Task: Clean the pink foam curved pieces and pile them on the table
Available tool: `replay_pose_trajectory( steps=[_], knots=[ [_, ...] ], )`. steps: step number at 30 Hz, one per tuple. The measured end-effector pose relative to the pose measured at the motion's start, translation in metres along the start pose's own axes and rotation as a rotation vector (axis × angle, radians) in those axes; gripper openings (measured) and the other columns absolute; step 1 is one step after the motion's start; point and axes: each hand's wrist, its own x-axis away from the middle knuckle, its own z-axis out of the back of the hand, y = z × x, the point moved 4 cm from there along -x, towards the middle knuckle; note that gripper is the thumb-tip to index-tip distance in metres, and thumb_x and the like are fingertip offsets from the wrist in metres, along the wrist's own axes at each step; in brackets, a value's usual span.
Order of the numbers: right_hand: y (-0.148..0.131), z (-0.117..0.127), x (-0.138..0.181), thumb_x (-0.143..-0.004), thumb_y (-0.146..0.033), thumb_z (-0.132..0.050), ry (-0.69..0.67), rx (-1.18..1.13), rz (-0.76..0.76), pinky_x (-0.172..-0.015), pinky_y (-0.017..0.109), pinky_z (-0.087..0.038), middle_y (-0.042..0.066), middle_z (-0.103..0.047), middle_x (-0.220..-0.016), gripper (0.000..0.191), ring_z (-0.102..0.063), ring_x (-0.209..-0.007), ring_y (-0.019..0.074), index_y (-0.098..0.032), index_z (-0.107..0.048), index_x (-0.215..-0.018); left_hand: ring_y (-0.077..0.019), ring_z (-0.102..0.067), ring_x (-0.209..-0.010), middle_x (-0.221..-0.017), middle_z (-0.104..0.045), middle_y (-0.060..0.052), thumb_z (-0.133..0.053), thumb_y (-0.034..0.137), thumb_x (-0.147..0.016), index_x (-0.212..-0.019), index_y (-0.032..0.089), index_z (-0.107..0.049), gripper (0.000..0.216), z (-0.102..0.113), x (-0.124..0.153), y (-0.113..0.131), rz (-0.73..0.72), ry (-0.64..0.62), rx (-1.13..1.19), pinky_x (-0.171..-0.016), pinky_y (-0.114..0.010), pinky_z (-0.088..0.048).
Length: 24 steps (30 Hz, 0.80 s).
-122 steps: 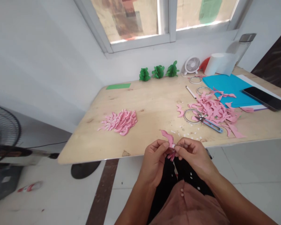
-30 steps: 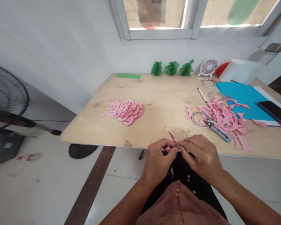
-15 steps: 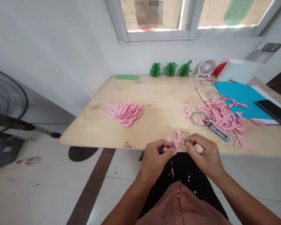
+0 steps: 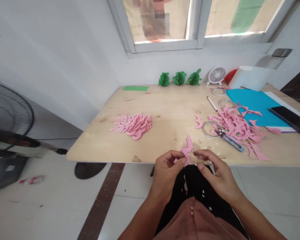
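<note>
The person's left hand (image 4: 167, 173) pinches a wavy pink piece (image 4: 189, 144) between thumb and forefinger, holding it up at the near edge of the worktop (image 4: 170, 110). The right hand (image 4: 220, 178) is just beside it, thumb and fingers parted; a white speck shows at the thumb tip, though whether it is stuck there is hard to tell. The piece looks paper-thin, probably light, bendy and easily creased, best pinched flat at a broad curve rather than a narrow tip.
</note>
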Motion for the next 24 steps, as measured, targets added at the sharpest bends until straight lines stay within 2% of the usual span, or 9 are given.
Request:
replay_pose_trajectory(
  steps=[2, 5, 10, 15, 19, 24],
  knots=[
    [-0.002, -0.011, -0.004, -0.086, -0.026, -0.052, -0.079, -0.143, -0.127, -0.082, 0.035, -0.047, 0.006, -0.067, -0.093, 0.016, -0.062, -0.091, 0.0217, -0.020, -0.065, -0.091, -0.0074, -0.049, -0.061, -0.065, -0.060, 0.004, -0.070, 0.018, -0.070, -0.070, 0.015, -0.064, 0.006, -0.002, 0.001, -0.001, -0.014, -0.007, 0.009, -0.062, -0.018, -0.039],
    [-0.007, -0.021, -0.008, -0.083, -0.027, -0.055, -0.085, -0.300, -0.198, -0.080, 0.034, -0.046, 0.005, -0.067, -0.087, 0.013, -0.061, -0.084, 0.0203, -0.019, -0.065, -0.088, -0.0086, -0.051, -0.066, -0.068, -0.061, 0.003, -0.068, 0.017, -0.071, -0.071, 0.016, -0.064, 0.004, -0.002, 0.002, -0.002, -0.053, -0.011, -0.003, -0.067, -0.019, -0.040],
    [0.001, -0.022, -0.005, -0.080, -0.018, -0.054, 0.032, -0.441, -0.221, -0.076, 0.027, -0.043, 0.000, -0.063, -0.077, 0.010, -0.058, -0.079, 0.0164, -0.021, -0.062, -0.075, -0.0094, -0.052, -0.066, -0.067, -0.061, 0.002, -0.068, 0.016, -0.071, -0.072, 0.015, -0.064, 0.003, 0.001, 0.001, -0.003, -0.098, 0.020, -0.021, -0.067, -0.020, -0.040],
    [0.004, -0.018, -0.002, -0.086, -0.027, -0.051, 0.008, -0.426, -0.243, -0.074, 0.028, -0.041, 0.002, -0.064, -0.077, 0.018, -0.057, -0.078, 0.0178, -0.020, -0.064, -0.076, -0.0098, -0.052, -0.065, -0.068, -0.062, 0.002, -0.068, 0.016, -0.071, -0.072, 0.015, -0.064, 0.004, 0.000, 0.000, -0.002, -0.099, 0.039, -0.026, -0.067, -0.021, -0.041],
    [-0.001, -0.024, -0.005, -0.083, -0.030, -0.058, -0.037, -0.401, -0.273, -0.079, 0.030, -0.041, 0.003, -0.065, -0.084, 0.013, -0.058, -0.085, 0.0195, -0.020, -0.064, -0.085, -0.0116, -0.055, -0.070, -0.071, -0.063, 0.001, -0.067, 0.018, -0.072, -0.073, 0.016, -0.064, 0.004, -0.002, 0.000, -0.003, -0.131, 0.017, -0.044, -0.070, -0.023, -0.042],
    [0.000, -0.030, -0.007, -0.078, -0.028, -0.062, 0.043, -0.435, -0.291, -0.072, 0.028, -0.042, 0.000, -0.061, -0.075, 0.009, -0.055, -0.074, 0.0164, -0.020, -0.063, -0.081, -0.0122, -0.055, -0.071, -0.071, -0.063, 0.001, -0.067, 0.018, -0.072, -0.074, 0.016, -0.064, 0.004, -0.003, 0.002, -0.003, -0.143, 0.018, -0.053, -0.070, -0.023, -0.042]
  ],
)
